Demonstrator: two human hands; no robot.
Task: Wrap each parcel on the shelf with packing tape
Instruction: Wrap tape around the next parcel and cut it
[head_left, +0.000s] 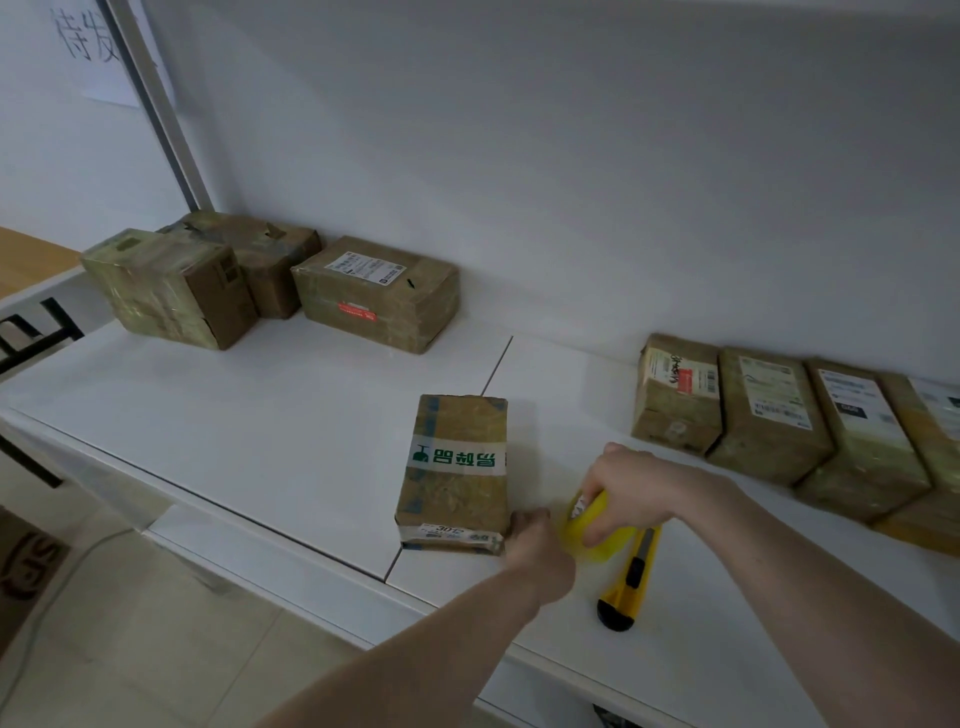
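A brown cardboard parcel (454, 470) with a white band printed in green lies on the white shelf (260, 415) near its front edge. My left hand (537, 551) touches the parcel's near right corner, fingers curled against it. Just to the right, my right hand (631, 486) grips a roll of yellowish packing tape (597, 530) from above, the roll resting on the shelf.
A yellow and black utility knife (631, 571) lies on the shelf beside the tape. Three taped parcels (379, 291) stand at the back left. A row of several parcels (769, 415) lines the back right. A white wall rises behind the shelf.
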